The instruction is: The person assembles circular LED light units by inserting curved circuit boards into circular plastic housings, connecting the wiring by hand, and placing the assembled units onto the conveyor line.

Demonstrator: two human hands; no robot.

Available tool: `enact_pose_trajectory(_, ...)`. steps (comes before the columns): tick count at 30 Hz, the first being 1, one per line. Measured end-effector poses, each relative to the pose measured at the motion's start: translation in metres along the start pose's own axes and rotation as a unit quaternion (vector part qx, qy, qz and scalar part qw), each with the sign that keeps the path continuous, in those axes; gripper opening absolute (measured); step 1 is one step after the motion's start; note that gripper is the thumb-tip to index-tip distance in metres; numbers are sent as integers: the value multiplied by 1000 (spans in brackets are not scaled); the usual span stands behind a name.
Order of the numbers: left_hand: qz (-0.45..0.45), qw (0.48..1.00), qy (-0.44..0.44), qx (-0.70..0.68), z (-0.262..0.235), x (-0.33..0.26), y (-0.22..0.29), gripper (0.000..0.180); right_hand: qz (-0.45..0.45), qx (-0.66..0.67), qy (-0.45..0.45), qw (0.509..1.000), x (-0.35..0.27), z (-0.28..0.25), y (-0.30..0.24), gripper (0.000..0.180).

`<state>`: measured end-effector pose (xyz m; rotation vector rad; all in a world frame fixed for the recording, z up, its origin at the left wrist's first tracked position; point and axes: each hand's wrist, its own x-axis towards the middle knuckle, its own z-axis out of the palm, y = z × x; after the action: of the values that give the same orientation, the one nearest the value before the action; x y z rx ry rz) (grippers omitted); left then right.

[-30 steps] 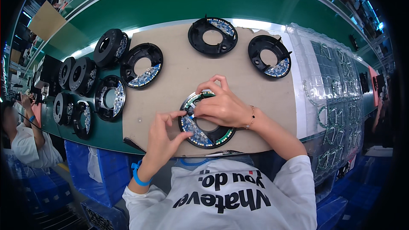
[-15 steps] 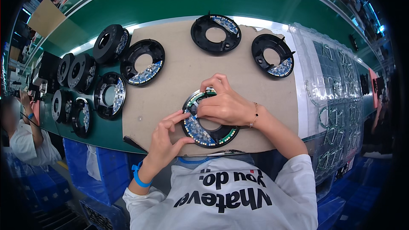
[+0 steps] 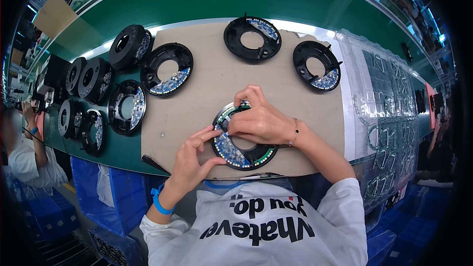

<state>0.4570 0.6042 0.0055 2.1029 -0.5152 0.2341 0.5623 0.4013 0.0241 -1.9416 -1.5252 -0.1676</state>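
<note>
- Left hand [image 3: 191, 160]: thumb and forefinger spread wide apart.
- Blue circuit board [image 3: 228, 149], just right of that thumb: looks fragile, so best not pressed.
- Black ring housing [image 3: 255, 154], at both hands' fingertips: I'd guess light, stiff, slick plastic; take it by the outer rim.
- Right hand [image 3: 258, 121]: fingers drawn in over the ring, hiding their tips; whether they pinch anything, I can't tell.

A white T-shirt [image 3: 256, 250] with short, loose sleeves [image 3: 339, 203] covers the upper body, its front printed with large, bold black lettering [image 3: 261, 235] and a small red mark [image 3: 291, 198]. Behind the left hand [image 3: 189, 160] sits a bright blue wristband [image 3: 160, 204]; behind the right hand [image 3: 257, 120], a thin bracelet [image 3: 296, 130] with small dark charms.
</note>
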Motion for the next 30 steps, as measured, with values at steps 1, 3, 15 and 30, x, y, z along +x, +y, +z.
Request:
enact_pose_trajectory(1,7,1000,1,2,0,0,-1,53,1,1,0,1000,0,0,0,14)
enact_pose_trajectory(3,20,1000,-1,14,0,-1,-2,54,0,7,2,1000,0,-1,-1,14)
enact_pose_trajectory(15,152,955,-154,203,-21,28,6,33,1,15,6,1000,-1,1,0,13)
enact_pose_trajectory(30,246,902,-228,271,-26,42,7,32,43,39,32,998,-1,3,-2,10)
